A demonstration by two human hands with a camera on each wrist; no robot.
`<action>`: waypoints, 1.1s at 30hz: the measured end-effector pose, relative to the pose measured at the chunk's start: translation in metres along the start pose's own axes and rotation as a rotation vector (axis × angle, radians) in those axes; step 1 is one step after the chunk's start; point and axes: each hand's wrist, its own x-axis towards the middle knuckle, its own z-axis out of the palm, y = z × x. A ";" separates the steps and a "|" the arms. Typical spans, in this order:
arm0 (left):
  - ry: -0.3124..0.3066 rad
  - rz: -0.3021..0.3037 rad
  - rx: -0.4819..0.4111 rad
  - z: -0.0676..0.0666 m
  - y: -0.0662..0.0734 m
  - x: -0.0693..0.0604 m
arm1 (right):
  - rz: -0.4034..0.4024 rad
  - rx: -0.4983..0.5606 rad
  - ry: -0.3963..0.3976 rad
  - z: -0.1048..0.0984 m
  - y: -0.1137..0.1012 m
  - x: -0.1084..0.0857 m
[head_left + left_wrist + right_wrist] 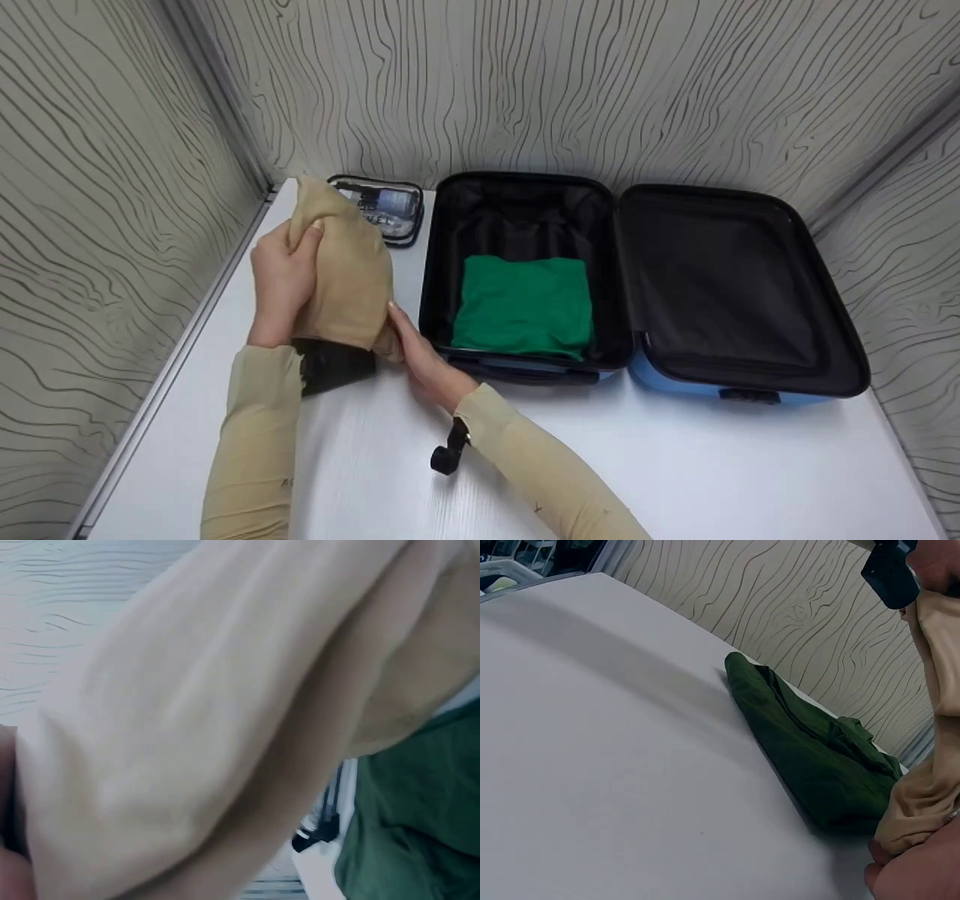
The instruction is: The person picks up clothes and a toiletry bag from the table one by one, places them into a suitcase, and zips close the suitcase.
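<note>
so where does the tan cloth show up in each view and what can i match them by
Head: tan cloth, left of centre.
Left wrist: tan cloth, large across the middle.
Right wrist: tan cloth, along the right edge.
Shared landmark: the lined wall.

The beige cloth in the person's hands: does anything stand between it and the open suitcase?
Only the left rim of the suitcase and the right hand, which grips the beige cloth, stand in between; nothing else visible does. Inside, a folded green cloth takes up the near part.

Left hand [282,276] raised, fingers [277,239] in a grip; right hand [429,369] lower, angled leftward; both sleeved forearms [253,442] outstretched.
</note>
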 end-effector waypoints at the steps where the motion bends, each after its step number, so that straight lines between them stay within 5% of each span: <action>1: 0.003 0.008 -0.009 -0.001 0.003 0.000 | -0.012 0.028 -0.011 0.001 0.000 0.001; 10: 0.009 0.027 -0.067 -0.009 0.021 -0.005 | 0.071 0.352 -0.207 0.000 -0.007 -0.001; 15: -0.009 0.021 -0.079 -0.009 0.027 -0.008 | 0.047 0.525 -0.265 0.001 -0.019 -0.003; 27: -0.028 0.035 -0.065 -0.005 0.033 -0.011 | -0.097 0.513 -0.040 -0.004 -0.050 -0.006; 33: -0.033 0.081 -0.112 -0.002 0.035 -0.012 | -0.128 0.459 0.005 -0.018 -0.065 -0.006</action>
